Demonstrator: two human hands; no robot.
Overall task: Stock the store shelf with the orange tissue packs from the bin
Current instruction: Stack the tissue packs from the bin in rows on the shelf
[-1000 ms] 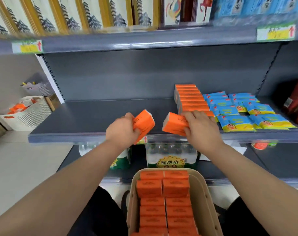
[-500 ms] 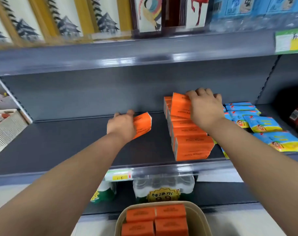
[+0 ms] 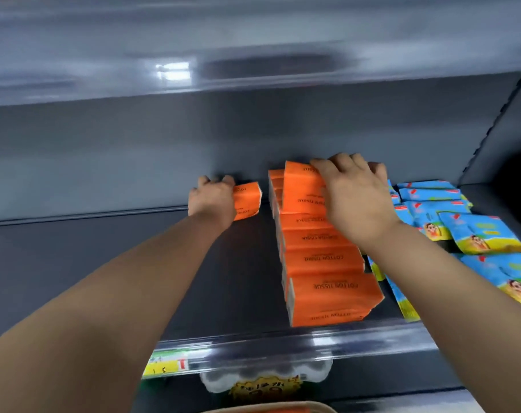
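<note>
Gripping one orange pack (image 3: 247, 199), the left hand (image 3: 213, 201) is near the back wall of the shelf (image 3: 104, 263). Its fingers curl over the pack's far edge, tips hidden; can't tell if the pack touches the deck. Bare deck to its left, out to the front lip. Narrow gap, then the orange row (image 3: 321, 263) running front to back. The right hand (image 3: 354, 201) clamps a tilted pack (image 3: 302, 186) on the row's rear end, fingertips out of sight. The blue packs (image 3: 479, 236) lie just beside, cut off at right. The bin (image 3: 265, 408) shows only its rim at the bottom edge.

Tissue packs (image 3: 321, 263) rowed on shelf (image 3: 134, 263), sachets (image 3: 485, 236) right of them, perhaps bottled water (image 3: 265, 380) below
</note>
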